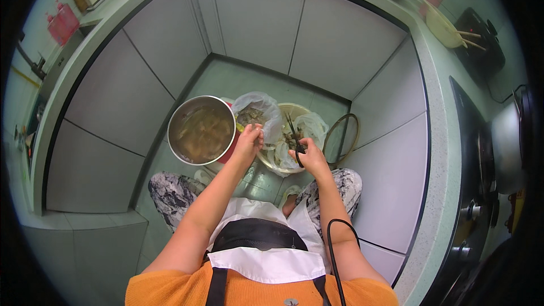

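Note:
Scissors with dark blades [292,128] are in my right hand [310,154], fingers through the handles, blades pointing away from me. Below them is a pale round basin [271,165], lined with a clear plastic bag [313,126] and holding small brownish scraps. My left hand [250,143] is closed in a pinch; whatever lies in its fingers is too small to make out. Just beyond it a clear plastic bag [262,102] holds greyish pieces, perhaps shrimp. To its left stands a round metal pot [173,143] of murky water with brownish pieces in it.
A red surface [229,148] shows partly beneath the pot. A round hoop-like rim [355,139] leans by the right cabinet. Grey cabinets [255,22] enclose the floor; the countertop [419,62] carries a bowl with chopsticks [443,27], a stove [467,192] and pink bottles [63,21].

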`<state>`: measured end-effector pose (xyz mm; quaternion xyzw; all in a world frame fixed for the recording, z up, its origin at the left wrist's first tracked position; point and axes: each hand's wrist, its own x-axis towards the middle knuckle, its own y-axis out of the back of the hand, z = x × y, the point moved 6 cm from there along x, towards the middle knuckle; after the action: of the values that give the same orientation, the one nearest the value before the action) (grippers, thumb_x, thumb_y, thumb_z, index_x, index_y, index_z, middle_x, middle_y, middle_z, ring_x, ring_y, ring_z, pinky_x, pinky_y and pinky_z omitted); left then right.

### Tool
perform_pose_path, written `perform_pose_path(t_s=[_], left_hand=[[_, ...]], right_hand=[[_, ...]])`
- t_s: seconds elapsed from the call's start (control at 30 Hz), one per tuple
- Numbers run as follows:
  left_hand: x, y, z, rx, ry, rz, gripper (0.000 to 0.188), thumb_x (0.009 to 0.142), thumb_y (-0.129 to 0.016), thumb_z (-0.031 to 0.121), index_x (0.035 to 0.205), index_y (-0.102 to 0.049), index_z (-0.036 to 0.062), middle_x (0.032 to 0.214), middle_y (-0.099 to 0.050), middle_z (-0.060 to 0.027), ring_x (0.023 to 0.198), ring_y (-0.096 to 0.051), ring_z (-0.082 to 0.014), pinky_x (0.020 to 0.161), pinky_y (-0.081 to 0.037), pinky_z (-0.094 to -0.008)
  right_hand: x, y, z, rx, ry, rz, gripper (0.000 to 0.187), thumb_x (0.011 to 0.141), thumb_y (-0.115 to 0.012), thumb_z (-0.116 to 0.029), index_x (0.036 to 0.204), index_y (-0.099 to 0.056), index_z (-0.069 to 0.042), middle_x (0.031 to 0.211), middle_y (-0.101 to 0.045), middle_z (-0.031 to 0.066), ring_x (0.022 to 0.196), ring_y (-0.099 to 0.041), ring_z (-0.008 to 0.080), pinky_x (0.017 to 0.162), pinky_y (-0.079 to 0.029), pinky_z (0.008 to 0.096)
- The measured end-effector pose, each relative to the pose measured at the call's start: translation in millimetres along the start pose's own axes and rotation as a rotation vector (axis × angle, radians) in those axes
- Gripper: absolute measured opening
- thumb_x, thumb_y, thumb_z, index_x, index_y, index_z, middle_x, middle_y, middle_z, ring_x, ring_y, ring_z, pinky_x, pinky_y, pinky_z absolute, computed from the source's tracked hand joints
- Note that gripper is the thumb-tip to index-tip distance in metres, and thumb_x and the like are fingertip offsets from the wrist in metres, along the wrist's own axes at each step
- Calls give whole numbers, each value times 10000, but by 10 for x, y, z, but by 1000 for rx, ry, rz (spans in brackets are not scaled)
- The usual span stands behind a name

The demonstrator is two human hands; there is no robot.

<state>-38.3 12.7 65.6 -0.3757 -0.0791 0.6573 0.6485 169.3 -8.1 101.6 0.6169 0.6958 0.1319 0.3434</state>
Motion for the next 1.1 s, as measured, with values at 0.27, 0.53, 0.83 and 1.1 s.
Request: perform_pose_path(t_s=[0.27, 0.53, 0.83, 1.1], left_hand=[[-339, 787, 271, -233, -40, 119, 255, 946, -415, 303, 1021, -533, 89, 704, -510, 15, 619, -482, -114, 566, -415, -248], [-487, 1585, 415, -473, -151, 393, 225, 933, -454, 247, 1057, -554, 89, 900, -581, -62, 860, -557, -204, 803, -470, -361], [-407, 1699, 528, -712, -157, 304, 170, 915, -427, 91, 1057, -508, 43, 1056, -534, -112, 1073, -520, -306, 909, -429, -420], [-334, 1503, 480, -879, -99, 220, 172, 904, -466, 200, 935, -577, 73, 1001, -601, -85, 1103, -515, -290, 951, -372, -441]], right_hand=[[26, -308, -557, -15, 250, -21, 452, 730, -629, -309, 1123, -546, -102, 945, -636, 165, 897, -604, 333, 792, -465, 393], [155, -1164, -1400, -530, 482, -83, 302, 753, -621, -275, 1017, -616, -129, 928, -593, 154, 869, -595, 326, 743, -485, 422], [636, -1822, -1499, -704, 787, 55, 89, 721, -580, -101, 779, -616, -43, 946, -515, 106, 918, -557, 265, 701, -516, 374], [577, -1621, -1716, -722, 882, 55, 77, 748, -561, -115, 772, -633, -102, 810, -594, 64, 815, -607, 256, 652, -517, 341]])
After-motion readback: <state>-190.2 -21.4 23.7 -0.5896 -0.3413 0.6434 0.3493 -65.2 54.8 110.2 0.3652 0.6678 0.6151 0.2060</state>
